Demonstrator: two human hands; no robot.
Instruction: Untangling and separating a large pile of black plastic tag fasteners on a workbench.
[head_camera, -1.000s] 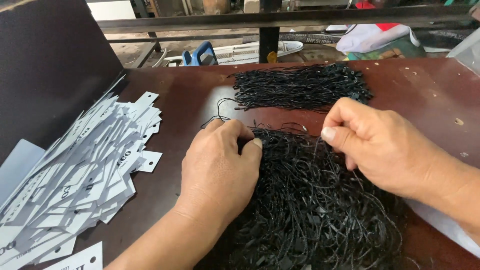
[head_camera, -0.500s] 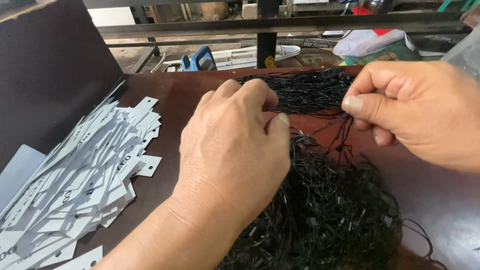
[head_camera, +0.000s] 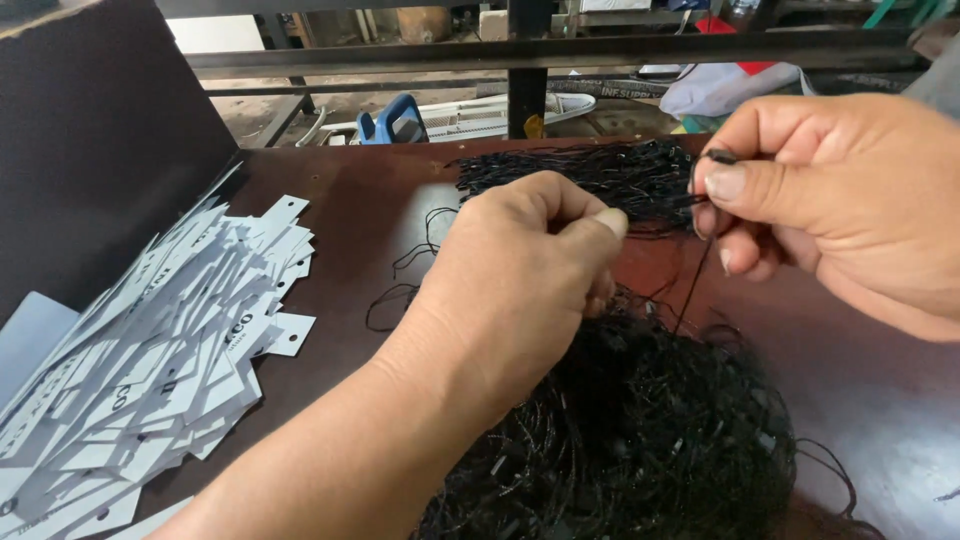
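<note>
My right hand (head_camera: 840, 200) is raised at the right and pinches the end of a thin black string (head_camera: 694, 280) between thumb and forefinger; the string hangs down into a big tangled heap of black strings (head_camera: 640, 430) on the dark brown table (head_camera: 350, 200). My left hand (head_camera: 520, 280) hovers over the heap's top with its fingertips pinched together against the strands. A second, flatter bunch of black strings (head_camera: 600, 175) lies farther back on the table.
A wide pile of white paper tags (head_camera: 150, 350) with punched holes covers the table's left side. A dark upright board (head_camera: 90, 140) stands behind it. Beyond the table run a metal rail (head_camera: 520, 50), a blue object (head_camera: 395, 120) and some cloth (head_camera: 730, 85).
Both hands have risen from the heap. My right hand has drawn one string up and to the right, away from the tangle, while my left hand lifted and pinched at the heap's top.
</note>
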